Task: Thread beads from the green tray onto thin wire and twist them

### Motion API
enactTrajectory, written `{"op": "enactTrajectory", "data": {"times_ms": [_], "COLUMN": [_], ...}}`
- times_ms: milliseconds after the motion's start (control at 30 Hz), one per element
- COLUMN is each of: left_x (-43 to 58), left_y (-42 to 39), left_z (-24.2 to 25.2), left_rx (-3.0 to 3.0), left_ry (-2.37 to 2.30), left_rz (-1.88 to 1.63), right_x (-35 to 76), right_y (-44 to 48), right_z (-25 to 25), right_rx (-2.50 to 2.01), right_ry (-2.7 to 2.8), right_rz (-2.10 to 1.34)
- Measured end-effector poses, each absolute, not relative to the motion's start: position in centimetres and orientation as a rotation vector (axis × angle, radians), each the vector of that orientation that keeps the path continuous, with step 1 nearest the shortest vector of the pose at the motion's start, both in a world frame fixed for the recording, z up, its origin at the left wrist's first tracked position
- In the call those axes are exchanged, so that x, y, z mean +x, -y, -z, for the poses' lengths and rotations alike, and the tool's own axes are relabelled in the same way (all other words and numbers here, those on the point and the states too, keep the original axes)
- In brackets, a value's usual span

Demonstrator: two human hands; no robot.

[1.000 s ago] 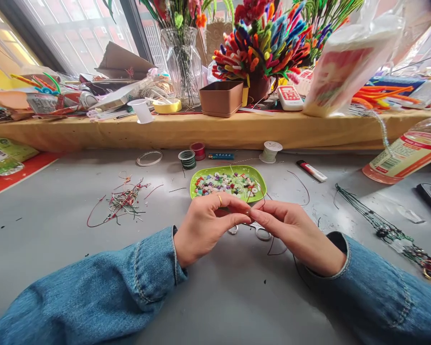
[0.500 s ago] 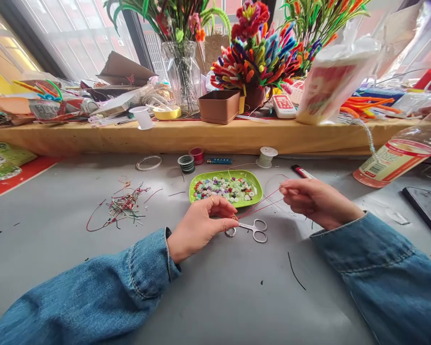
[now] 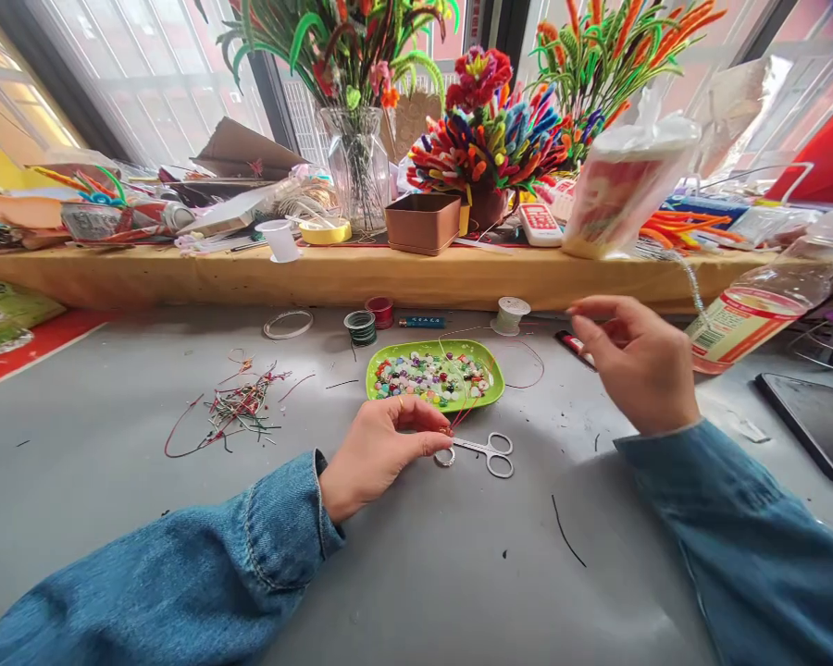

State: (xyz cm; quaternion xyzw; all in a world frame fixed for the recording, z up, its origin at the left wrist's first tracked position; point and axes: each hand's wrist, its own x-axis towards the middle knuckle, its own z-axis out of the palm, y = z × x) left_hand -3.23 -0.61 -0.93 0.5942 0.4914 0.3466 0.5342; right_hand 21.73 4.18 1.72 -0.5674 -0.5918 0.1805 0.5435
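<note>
Grey table (image 3: 111,518). Clock centred on the green tray (image 3: 370,379) of mixed beads.

- 9 o'clock: heap of wire scraps (image 3: 240,404), red and green, well apart from the tray.
- 11 o'clock: loose wire coil (image 3: 288,324) lying flat. Closer in, a green spool (image 3: 360,326) and a red spool (image 3: 379,311) stand side by side. A blue lighter (image 3: 422,322) lies at 12.
- Beyond 12, on the yellow shelf: glass vase (image 3: 357,162), brown box (image 3: 423,222), pipe-cleaner bouquet (image 3: 490,139).
- 7 o'clock: left hand (image 3: 379,450) in a denim sleeve, resting on the table near the tray's front edge. Thumb and forefinger are closed in a pinch on a thin red wire (image 3: 541,367); the other fingers are curled under. The wire rises from the pinch across the tray's near right corner and bows out over the table at 3 o'clock.
- 5 o'clock: scissors (image 3: 487,451) lying flat, handles to the right, tip just beside the left fingertips.
- 1 o'clock: white spool (image 3: 510,314), upright.
- Farther out at 5: a short black wire (image 3: 567,532) alone on the table.
- 3 o'clock: right hand (image 3: 639,365) raised off the table, well apart from the left. Thumb and forefinger tips are pressed together, the rest loosely bent. The wire is too fine to follow up to that pinch.
- Far 3 o'clock: tipped plastic bottle (image 3: 756,314), dark tablet (image 3: 812,425).
</note>
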Motion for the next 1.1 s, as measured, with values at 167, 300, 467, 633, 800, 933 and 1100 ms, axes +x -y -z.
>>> {"op": "enactTrajectory", "data": {"times_ms": [167, 300, 467, 633, 800, 933, 1100], "left_x": [-3.2, -3.2, -3.3, -3.3, -3.2, -3.1, -3.1], "left_y": [0.7, 0.7, 0.7, 0.7, 0.7, 0.8, 1.0], "left_z": [1.0, 1.1, 1.3, 1.3, 1.2, 1.0, 0.9], "left_rx": [1.383, 1.34, 1.323, 1.274, 1.261, 1.254, 1.25], "left_ry": [-1.15, -1.066, -1.041, -1.041, -1.062, -1.06, -1.047], "left_rz": [-0.926, -0.999, -1.032, -1.037, -1.048, -1.054, -1.015], "right_x": [16.3, 14.0, 13.6, 13.6, 13.6, 13.6, 13.4], "right_y": [0.2, 1.6, 1.5, 1.7, 2.0, 2.1, 2.1], "right_z": [-1.5, -0.5, 0.2, 0.4, 0.3, 0.2, 0.2], "right_rx": [-1.221, -1.147, -1.146, -1.087, -1.032, -1.019, -1.028], "right_ry": [1.893, 2.061, 2.14, 2.151, 2.205, 2.191, 2.124], "right_rz": [-0.53, -0.466, -0.45, -0.229, 0.017, -0.045, -0.156]}}
